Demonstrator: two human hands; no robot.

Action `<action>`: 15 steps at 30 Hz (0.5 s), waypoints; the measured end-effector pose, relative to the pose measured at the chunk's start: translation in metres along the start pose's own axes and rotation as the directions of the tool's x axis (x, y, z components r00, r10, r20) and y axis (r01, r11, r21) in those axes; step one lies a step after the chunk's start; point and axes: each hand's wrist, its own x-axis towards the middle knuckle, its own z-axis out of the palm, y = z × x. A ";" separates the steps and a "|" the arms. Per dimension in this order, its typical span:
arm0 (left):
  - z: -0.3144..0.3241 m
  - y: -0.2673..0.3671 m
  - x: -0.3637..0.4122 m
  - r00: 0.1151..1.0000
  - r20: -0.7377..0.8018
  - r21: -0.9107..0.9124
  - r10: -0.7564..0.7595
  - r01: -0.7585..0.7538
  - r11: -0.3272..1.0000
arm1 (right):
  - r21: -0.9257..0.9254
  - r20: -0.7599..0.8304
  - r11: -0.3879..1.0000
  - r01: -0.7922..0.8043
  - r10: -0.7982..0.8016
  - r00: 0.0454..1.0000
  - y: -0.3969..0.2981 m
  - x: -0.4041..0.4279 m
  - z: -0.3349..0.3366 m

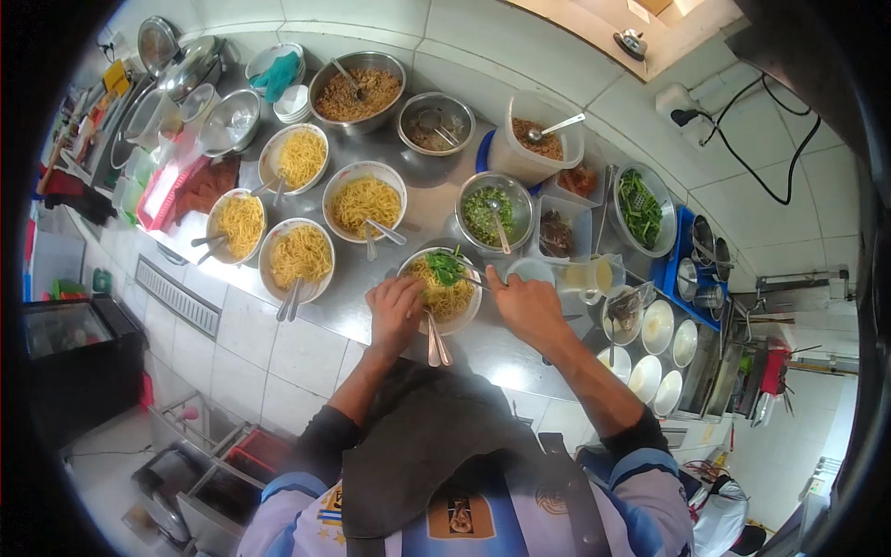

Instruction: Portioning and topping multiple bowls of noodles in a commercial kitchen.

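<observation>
In front of me stands a bowl of yellow noodles (451,306) with cooked leafy greens (445,268) on its far side. My right hand (530,306) grips metal tongs (475,273), whose tips reach the greens. Over the bowl's left rim lies my left hand (395,306), fingers bent; whether they grip the rim or touch the food is hidden. Two metal utensil handles (435,342) stick out over the near rim. Just beyond, a steel bowl of chopped green onion (486,212) has a spoon in it.
More noodle bowls (299,257) with utensils stand at left. Along the wall are a steel bowl of minced food (362,90), a plastic tub with a ladle (532,132) and a colander of greens (639,209). At right sit a jug (600,277) and several white bowls (658,327).
</observation>
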 end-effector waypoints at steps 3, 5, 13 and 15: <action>0.005 0.000 0.020 0.992 0.125 0.043 0.012 -0.018 0.999 | 0.017 -0.009 0.999 -0.047 0.048 0.999 -0.009 -0.019 0.002; 0.007 -0.002 0.030 0.986 0.164 0.052 0.020 -0.028 0.998 | 0.055 0.015 0.992 -0.117 0.116 0.993 -0.012 -0.026 0.008; 0.030 0.001 0.071 0.938 0.342 0.115 0.058 -0.103 0.988 | 0.301 0.053 0.901 -0.311 0.310 0.949 0.002 -0.053 0.043; 0.040 0.001 0.067 0.948 0.304 0.207 -0.099 0.036 0.978 | 0.579 0.014 0.784 -0.223 0.265 0.964 0.022 -0.071 0.044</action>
